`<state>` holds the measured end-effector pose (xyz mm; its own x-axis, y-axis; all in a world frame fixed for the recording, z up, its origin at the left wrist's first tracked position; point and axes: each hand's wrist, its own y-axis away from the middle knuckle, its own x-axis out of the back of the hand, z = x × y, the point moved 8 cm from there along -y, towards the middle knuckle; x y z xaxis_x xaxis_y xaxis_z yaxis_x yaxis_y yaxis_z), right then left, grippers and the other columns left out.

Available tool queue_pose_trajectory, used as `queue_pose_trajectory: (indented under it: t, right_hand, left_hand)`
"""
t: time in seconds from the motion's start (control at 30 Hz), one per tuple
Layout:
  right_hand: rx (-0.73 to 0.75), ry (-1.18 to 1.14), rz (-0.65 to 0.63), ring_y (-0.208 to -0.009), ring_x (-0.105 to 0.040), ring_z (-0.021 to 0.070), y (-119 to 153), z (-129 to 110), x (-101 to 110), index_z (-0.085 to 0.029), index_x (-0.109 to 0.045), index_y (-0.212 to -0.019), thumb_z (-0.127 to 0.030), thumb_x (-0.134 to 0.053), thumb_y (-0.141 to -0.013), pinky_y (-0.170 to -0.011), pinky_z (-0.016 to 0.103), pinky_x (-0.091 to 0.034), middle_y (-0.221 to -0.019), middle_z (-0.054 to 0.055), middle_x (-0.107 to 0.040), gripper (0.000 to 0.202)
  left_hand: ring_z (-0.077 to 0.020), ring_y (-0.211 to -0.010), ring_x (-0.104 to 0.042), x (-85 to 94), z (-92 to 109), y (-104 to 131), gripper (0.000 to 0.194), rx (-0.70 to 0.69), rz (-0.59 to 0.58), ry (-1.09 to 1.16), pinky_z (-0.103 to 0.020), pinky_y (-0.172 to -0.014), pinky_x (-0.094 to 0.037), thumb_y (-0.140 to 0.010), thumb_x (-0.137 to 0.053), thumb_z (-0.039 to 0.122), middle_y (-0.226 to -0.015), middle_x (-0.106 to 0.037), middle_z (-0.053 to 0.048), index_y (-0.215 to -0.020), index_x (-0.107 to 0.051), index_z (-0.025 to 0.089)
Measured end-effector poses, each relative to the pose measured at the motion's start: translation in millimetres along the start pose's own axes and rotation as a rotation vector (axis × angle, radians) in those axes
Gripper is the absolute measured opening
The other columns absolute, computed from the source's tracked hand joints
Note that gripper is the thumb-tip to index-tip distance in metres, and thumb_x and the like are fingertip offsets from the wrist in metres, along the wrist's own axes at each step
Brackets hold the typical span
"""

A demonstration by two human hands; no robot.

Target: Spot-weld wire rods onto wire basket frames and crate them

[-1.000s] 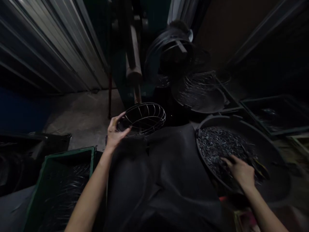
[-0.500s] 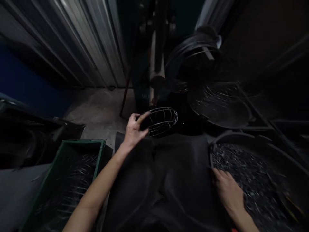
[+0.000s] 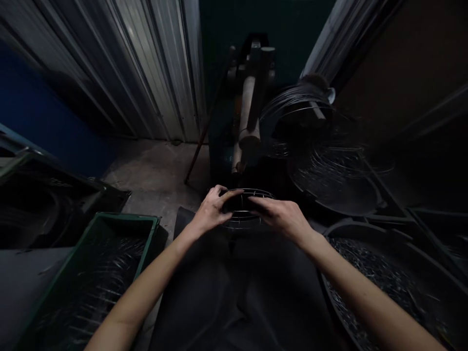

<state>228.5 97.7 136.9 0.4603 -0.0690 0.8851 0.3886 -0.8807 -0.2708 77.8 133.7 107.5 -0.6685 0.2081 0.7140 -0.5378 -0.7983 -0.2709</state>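
Note:
A round wire cage (image 3: 241, 213) made of thin metal rings joined by short cross wires is held in front of me, just above the dark apron (image 3: 219, 292) over my lap. My left hand (image 3: 214, 207) grips its left side, thumb below and fingers over the upper ring. My right hand (image 3: 281, 214) is at its right side with fingers around the rim; whether a small piece is pinched there is too dark to see. Close beyond the cage stands a machine with a pale cylindrical arm (image 3: 246, 112).
At left is a green crate (image 3: 149, 243) of wire parts. On the right sits a round tub (image 3: 329, 231) of small metal pieces, with another pan (image 3: 340, 207) behind it. A wire coil (image 3: 292, 100) hangs farther back. Corrugated metal wall (image 3: 146, 63) stands at the back left.
My right hand has left the tub of small metal pieces and come to the cage's right side. The cage, still in my left hand, appears lower and flatter in view.

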Motion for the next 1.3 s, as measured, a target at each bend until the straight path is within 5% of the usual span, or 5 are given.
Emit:
queue_pose_trajectory:
  t: [0.17, 0.43, 0.77, 1.03, 1.3]
  right_hand:
    - [0.268, 0.399, -0.078, -0.07, -0.068, 0.0156, 2.8, -19.6, -15.0, -0.022, -0.063, -0.119, -0.005, -0.044, -0.085, -0.056, 0.026, -0.049, -0.112, 0.002, -0.068, 0.043]
    - [0.445, 0.374, -0.043, -0.079, -0.068, 0.0131, -1.6, -24.0, -13.3, -0.024, -0.061, -0.123, -0.006, -0.041, -0.091, -0.059, 0.026, -0.048, -0.119, 0.001, -0.065, 0.042]
    - [0.512, 0.374, 0.048, -0.071, -0.067, 0.0108, -14.6, -19.6, -7.2, -0.023, -0.062, -0.119, -0.007, -0.046, -0.09, -0.056, 0.025, -0.044, -0.119, 0.001, -0.065, 0.036]
    - [0.411, 0.352, -0.02, -0.077, -0.068, 0.0111, -39.5, 0.1, -16.2, -0.027, -0.063, -0.119, -0.012, -0.042, -0.093, -0.06, 0.025, -0.048, -0.12, -0.002, -0.063, 0.037]
    - [0.423, 0.342, 0.056, -0.069, -0.068, 0.0131, -48.3, 5.5, -13.1, -0.026, -0.065, -0.116, -0.012, -0.043, -0.093, -0.059, 0.027, -0.048, -0.117, -0.001, -0.066, 0.035]
  left_hand:
    - [-0.0195, -0.098, -0.052, 6.9, -6.7, 3.6, 0.066, 0.061, 0.042, 0.059, -0.036, -0.091, -0.05, -0.069, -0.064, 0.01, -0.108, -0.046, -0.003, -0.129, -0.052, 0.034]
    - [-0.0203, -0.103, -0.051, 7.3, -15.8, 4.9, 0.064, 0.065, 0.063, 0.1, -0.037, -0.093, -0.049, -0.07, -0.065, 0.011, -0.109, -0.045, -0.003, -0.129, -0.052, 0.034]
    - [-0.0181, -0.102, -0.052, 11.5, -27.5, -7.2, 0.066, 0.008, 0.121, 0.1, -0.032, -0.091, -0.049, -0.07, -0.067, 0.011, -0.108, -0.045, -0.002, -0.13, -0.049, 0.034]
    - [-0.0173, -0.1, -0.053, 16.6, -41.0, -23.4, 0.067, -0.007, 0.158, 0.069, -0.031, -0.089, -0.05, -0.07, -0.067, 0.01, -0.107, -0.046, -0.002, -0.13, -0.05, 0.033]
    - [-0.0177, -0.101, -0.052, 16.7, -50.3, -36.1, 0.066, -0.033, 0.171, 0.056, -0.032, -0.091, -0.049, -0.071, -0.068, 0.012, -0.107, -0.046, -0.002, -0.13, -0.049, 0.035]
